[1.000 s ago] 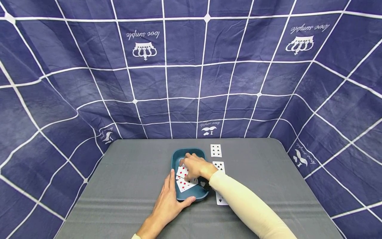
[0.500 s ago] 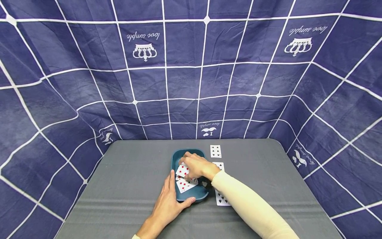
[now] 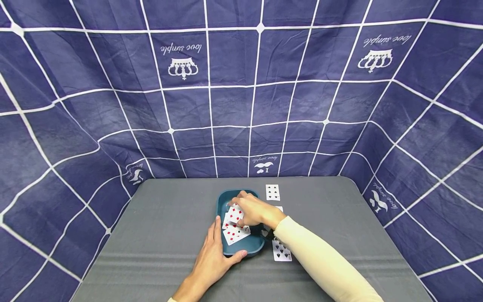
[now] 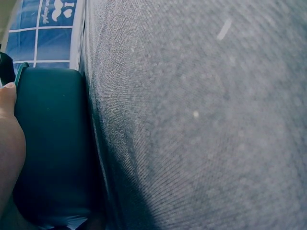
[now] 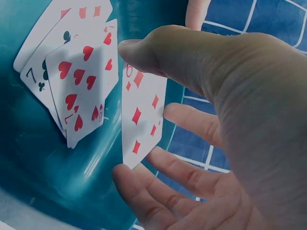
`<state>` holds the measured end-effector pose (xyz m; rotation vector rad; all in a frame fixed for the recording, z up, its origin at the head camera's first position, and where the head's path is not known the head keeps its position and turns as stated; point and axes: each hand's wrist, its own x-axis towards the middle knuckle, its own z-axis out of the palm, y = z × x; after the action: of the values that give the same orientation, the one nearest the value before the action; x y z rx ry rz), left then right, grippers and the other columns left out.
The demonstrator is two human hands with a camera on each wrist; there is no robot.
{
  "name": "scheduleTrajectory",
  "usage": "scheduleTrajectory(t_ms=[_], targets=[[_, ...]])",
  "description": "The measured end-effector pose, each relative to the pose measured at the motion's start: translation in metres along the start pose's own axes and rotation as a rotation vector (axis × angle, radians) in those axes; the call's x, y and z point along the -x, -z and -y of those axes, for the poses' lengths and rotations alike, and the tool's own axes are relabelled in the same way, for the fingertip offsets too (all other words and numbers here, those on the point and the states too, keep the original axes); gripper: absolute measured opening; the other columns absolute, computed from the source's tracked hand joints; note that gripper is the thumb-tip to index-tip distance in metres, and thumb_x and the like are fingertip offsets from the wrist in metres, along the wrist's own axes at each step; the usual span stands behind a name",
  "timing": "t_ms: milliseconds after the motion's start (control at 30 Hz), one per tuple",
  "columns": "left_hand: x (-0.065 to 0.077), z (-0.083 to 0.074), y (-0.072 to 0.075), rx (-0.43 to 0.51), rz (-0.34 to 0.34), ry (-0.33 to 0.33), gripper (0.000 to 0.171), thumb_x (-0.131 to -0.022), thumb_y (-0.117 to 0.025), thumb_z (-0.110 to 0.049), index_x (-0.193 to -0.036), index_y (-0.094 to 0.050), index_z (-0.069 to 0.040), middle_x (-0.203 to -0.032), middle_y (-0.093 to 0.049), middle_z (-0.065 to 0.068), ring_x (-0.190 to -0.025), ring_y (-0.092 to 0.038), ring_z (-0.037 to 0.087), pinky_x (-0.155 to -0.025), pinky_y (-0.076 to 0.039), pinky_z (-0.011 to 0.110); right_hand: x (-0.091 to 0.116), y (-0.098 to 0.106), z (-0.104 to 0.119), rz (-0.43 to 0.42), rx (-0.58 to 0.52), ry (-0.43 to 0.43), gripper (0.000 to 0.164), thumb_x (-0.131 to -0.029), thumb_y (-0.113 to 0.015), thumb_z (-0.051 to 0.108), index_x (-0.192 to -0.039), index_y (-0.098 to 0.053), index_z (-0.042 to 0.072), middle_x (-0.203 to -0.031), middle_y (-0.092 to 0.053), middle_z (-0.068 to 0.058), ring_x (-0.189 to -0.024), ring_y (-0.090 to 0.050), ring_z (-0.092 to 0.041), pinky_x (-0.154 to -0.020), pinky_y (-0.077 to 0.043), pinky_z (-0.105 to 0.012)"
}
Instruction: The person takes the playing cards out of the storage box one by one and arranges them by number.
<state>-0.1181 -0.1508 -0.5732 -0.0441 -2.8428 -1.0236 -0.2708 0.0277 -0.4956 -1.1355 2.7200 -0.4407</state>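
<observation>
My right hand [image 3: 249, 209] is inside a teal tub [image 3: 245, 246] and pinches a six of diamonds playing card [image 5: 144, 110] between thumb and fingertips. The card stands tilted against the tub floor in the right wrist view. Beside it several more playing cards [image 5: 79, 86] lie overlapped, a seven of clubs and hearts among them. My left hand [image 3: 211, 253] rests against the tub's near left corner, fingers straight along the left side and thumb at the front edge. In the left wrist view, part of that hand [image 4: 9, 139] lies against the tub's outer wall [image 4: 53, 139].
Right of the tub a column of spade cards lies on the grey table [image 3: 166, 222]: a six [image 3: 272, 192] at the far end, an eight [image 3: 282, 251] near the front, and others partly behind my right arm. A blue gridded curtain [image 3: 234, 105] encloses the table's back and sides.
My right hand has drawn slightly to the right, and the diamond card in its fingers has turned and tipped up from the pile. The left hand and tub stay in place.
</observation>
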Motion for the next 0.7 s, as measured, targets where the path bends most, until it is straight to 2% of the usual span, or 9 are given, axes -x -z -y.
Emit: scheduleTrajectory(t_ms=[400,700], targets=[[-0.001,0.000,-0.002,-0.007,-0.021,-0.010,0.145,-0.084,-0.097,-0.072,-0.185,-0.021,-0.002,-0.181,-0.043,0.027,-0.157,-0.058,0.049,-0.120,-0.057,0.064,0.016,0.010,-0.010,-0.055,-0.050,0.039,0.074,-0.092,-0.100,0.016,-0.159,-0.069,0.009,-0.153,-0.067,-0.022,-0.137,-0.070,-0.043,-0.117,-0.060,-0.057],[-0.001,0.000,-0.002,-0.014,-0.013,0.002,0.147,-0.083,-0.098,-0.073,-0.185,-0.021,-0.002,-0.180,-0.043,0.027,-0.155,-0.059,0.049,-0.119,-0.058,0.064,0.023,0.020,-0.016,-0.098,-0.018,0.040,0.070,-0.093,-0.099,0.020,-0.157,-0.072,0.012,-0.155,-0.069,-0.017,-0.135,-0.070,-0.045,-0.114,-0.061,-0.061]])
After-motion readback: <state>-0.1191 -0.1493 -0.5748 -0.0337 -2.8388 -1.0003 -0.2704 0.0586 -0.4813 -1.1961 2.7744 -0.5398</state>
